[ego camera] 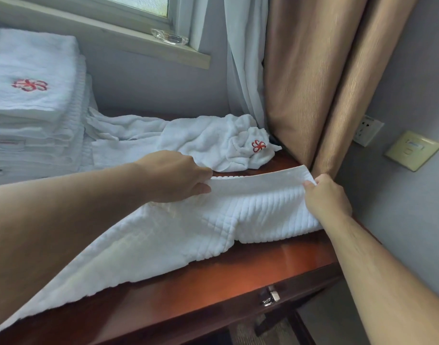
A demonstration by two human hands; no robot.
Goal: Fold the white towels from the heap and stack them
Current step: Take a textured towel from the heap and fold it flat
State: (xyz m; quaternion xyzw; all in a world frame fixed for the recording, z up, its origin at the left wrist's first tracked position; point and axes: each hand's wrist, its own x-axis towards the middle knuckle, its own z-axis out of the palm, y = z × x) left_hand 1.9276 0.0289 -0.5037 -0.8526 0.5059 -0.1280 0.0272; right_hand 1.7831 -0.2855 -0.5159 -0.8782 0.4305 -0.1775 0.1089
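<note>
Towel point(188, 232), white and ribbed, lies spread across the wooden bench point(238, 275), its near end trailing toward the lower left. The left hand point(178, 175) pinches the smooth far hem, and the right hand point(325, 195) pinches the same hem at its right corner, just beside the tan curtain point(313, 83). Behind them sits the crumpled heap point(213, 140), showing a red emblem. A stack point(31, 95) of folded towels stands at far left.

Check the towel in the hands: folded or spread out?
Spread, not yet folded. The towel lies long and rumpled across the desk, while the left hand and right hand pinch its lifted far edge.
</note>
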